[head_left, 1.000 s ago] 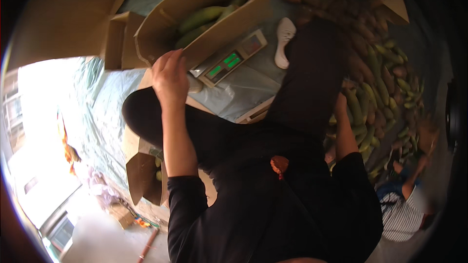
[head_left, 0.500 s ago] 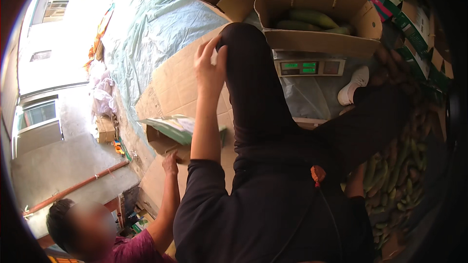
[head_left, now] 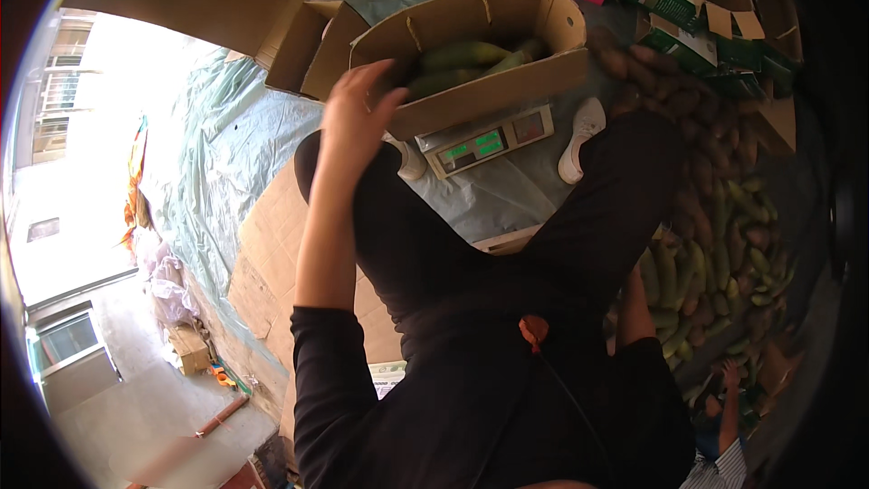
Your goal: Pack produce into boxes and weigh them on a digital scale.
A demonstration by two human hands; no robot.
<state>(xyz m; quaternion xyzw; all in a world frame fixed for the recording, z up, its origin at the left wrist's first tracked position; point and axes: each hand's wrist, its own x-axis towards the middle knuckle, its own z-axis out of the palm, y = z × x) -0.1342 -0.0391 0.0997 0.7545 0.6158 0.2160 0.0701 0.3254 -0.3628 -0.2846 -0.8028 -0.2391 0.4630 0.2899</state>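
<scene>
Left hand (head_left: 355, 118): 11 o'clock, empty, fingers spread, at the carton's left end; contact uncertain.
Right hand: hidden behind the thigh, state cannot be told; forearm (head_left: 633, 310) at 4 o'clock.
Carton (head_left: 498, 95): 12 o'clock, open, apparently on the scale (head_left: 491, 144), green vegetables (head_left: 462, 56) inside.
Handling, judged: best steadied by its walls, kept level; fingers off for a true reading.
Obscured: weighing platform, carton floor; display digits blurred.

The right hand is hidden behind the thigh (head_left: 593, 199); left hand (head_left: 358, 118) blurred — vegetables (head_left: 463, 56) partly covered by box (head_left: 502, 89).
</scene>
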